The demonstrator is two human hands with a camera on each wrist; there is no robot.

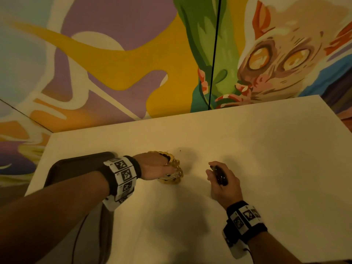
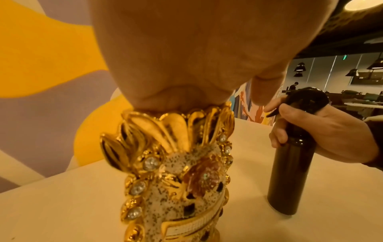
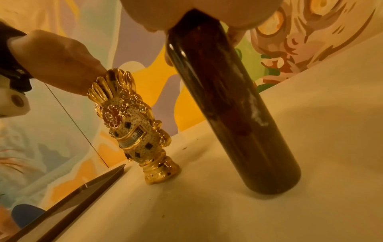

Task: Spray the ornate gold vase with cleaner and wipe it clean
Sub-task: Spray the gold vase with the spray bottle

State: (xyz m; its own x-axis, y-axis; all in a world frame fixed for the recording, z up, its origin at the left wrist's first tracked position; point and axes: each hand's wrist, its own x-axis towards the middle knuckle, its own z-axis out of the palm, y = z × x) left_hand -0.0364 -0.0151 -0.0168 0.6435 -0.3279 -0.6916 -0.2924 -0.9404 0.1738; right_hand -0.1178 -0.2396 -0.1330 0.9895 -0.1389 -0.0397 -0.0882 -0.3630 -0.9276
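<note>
The ornate gold vase (image 1: 174, 171) stands upright on the white table (image 1: 266, 149), studded with stones and a rose ornament (image 2: 178, 178) (image 3: 132, 131). My left hand (image 1: 156, 164) grips its petal-shaped rim from above (image 2: 186, 65). To its right a dark brown spray bottle (image 2: 290, 172) stands on the table, tall and cylindrical (image 3: 228, 106). My right hand (image 1: 222, 181) holds it around the neck and black spray head (image 2: 323, 131), a finger lying by the trigger. The nozzle points toward the vase.
A dark tray (image 1: 76, 168) lies on the table's left part, under my left forearm; its edge shows in the right wrist view (image 3: 72, 196). A painted mural wall (image 1: 133, 54) runs close behind the table. The table's right half is bare.
</note>
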